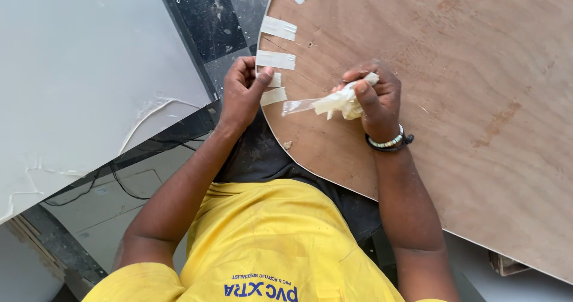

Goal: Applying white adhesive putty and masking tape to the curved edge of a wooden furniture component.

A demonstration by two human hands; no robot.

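Note:
A round brown plywood panel (453, 81) fills the right side, with a thin white strip along its curved edge. Several short pieces of pale masking tape (276, 59) cross that edge at the upper left. My left hand (243, 93) pinches one tape piece (273, 80) at the rim, thumb pressed on top. My right hand (376, 102) rests on the panel and holds a crumpled wad of used tape (341, 104), with a clear strip trailing left from it. A beaded bracelet and dark band sit on my right wrist.
A large white sheet (77, 75) lies at the left, with a curl of white trimming on it. Dark speckled floor (209, 21) shows between sheet and panel. Black cables (119, 179) run under the sheet. My yellow shirt (268, 236) fills the bottom middle.

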